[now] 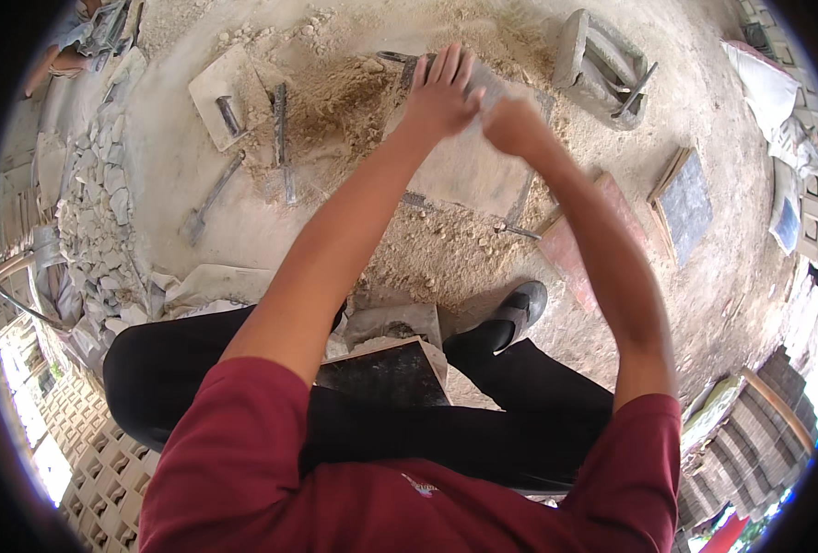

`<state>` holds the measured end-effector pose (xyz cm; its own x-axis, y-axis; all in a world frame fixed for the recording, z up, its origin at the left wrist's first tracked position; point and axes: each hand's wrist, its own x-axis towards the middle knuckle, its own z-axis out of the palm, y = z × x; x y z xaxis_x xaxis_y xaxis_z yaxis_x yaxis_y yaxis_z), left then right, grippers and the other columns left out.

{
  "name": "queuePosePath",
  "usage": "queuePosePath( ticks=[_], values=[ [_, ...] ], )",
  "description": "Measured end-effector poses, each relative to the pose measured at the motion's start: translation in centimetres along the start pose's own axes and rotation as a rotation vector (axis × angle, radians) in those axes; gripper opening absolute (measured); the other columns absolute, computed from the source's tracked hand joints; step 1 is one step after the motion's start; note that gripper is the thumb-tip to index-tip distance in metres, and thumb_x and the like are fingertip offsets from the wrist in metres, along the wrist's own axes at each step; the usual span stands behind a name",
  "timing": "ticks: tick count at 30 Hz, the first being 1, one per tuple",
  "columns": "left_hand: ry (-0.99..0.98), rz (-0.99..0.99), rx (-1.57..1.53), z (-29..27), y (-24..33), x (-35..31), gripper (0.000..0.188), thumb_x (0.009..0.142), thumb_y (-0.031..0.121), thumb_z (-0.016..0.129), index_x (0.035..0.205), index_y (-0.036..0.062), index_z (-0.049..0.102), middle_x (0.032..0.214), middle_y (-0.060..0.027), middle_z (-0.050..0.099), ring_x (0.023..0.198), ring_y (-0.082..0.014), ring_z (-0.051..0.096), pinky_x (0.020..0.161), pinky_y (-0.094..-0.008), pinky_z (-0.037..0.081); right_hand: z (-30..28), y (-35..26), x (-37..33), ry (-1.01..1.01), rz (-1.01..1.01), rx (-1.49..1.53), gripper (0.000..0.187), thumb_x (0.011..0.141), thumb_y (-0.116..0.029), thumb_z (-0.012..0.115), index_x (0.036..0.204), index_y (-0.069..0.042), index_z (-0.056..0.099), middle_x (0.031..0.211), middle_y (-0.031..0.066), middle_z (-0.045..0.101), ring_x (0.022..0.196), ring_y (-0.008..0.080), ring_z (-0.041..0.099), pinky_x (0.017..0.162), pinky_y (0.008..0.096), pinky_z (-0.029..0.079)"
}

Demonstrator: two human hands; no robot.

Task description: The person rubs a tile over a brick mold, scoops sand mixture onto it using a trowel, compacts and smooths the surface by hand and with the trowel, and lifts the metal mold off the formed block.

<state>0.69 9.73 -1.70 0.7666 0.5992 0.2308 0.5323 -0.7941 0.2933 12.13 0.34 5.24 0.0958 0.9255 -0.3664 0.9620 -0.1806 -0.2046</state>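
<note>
Both my arms reach forward over a dusty, pale square slab [469, 175] with dark edging, lying amid sandy rubble. My left hand [441, 97] lies palm down at the slab's far side, fingers stretched out and slightly apart. Just right of it, my right hand [517, 126] is curled closed and smeared by motion. A blurred grey flat patch [490, 88] shows beside its knuckles; whether the hand grips it, I cannot tell. A dark curved handle [392, 57] pokes out beyond my left hand. At the slab's near right corner a thin metal rod [520, 230] sticks out.
Left of the slab lie a pale board [229, 97], dark metal bars [280, 124] and a small trowel [202, 207]. A grey concrete block [604, 69] stands at the far right. Reddish [602, 235] and bluish tiles [685, 205] lie rightward. Broken stones [100, 194] line the left.
</note>
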Motion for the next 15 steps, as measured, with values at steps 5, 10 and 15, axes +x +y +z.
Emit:
queuePosePath(
  ticks=[5, 10, 15],
  values=[
    [-0.185, -0.162, -0.02, -4.1, 1.5, -15.5, 0.067, 0.092, 0.044, 0.036, 0.148, 0.0087, 0.022, 0.154, -0.0147, 0.016, 0.143, -0.0276, 0.014, 0.114, -0.0518, 0.009, 7.9, -10.3, -9.7, -0.08, 0.08, 0.326, 0.022, 0.08, -0.008, 0.048, 0.073, 0.007, 0.063, 0.077, 0.0285, 0.063, 0.075, 0.0443, 0.065, 0.069, 0.052, 0.052],
    [-0.072, -0.128, 0.025, -3.4, 0.8, -11.3, 0.066, 0.093, 0.043, 0.035, 0.148, 0.0083, 0.021, 0.154, -0.0157, 0.017, 0.143, -0.0298, 0.015, 0.113, -0.0548, 0.012, 4.8, -7.8, -6.5, -0.14, 0.032, 0.198, 0.025, 0.082, -0.01, 0.047, 0.083, 0.005, 0.066, 0.084, 0.0267, 0.065, 0.08, 0.04, 0.065, 0.073, 0.048, 0.052],
    [0.061, -0.095, 0.048, -1.7, -3.7, -2.0, 0.064, 0.094, 0.043, 0.035, 0.148, 0.0116, 0.021, 0.154, -0.0131, 0.018, 0.142, -0.0291, 0.018, 0.114, -0.0527, 0.013, -0.7, -4.9, 1.8, 0.125, 0.129, 0.244, 0.029, 0.081, -0.015, 0.049, 0.068, 0.007, 0.063, 0.072, 0.0302, 0.061, 0.073, 0.0426, 0.064, 0.067, 0.0483, 0.053]
  ],
)
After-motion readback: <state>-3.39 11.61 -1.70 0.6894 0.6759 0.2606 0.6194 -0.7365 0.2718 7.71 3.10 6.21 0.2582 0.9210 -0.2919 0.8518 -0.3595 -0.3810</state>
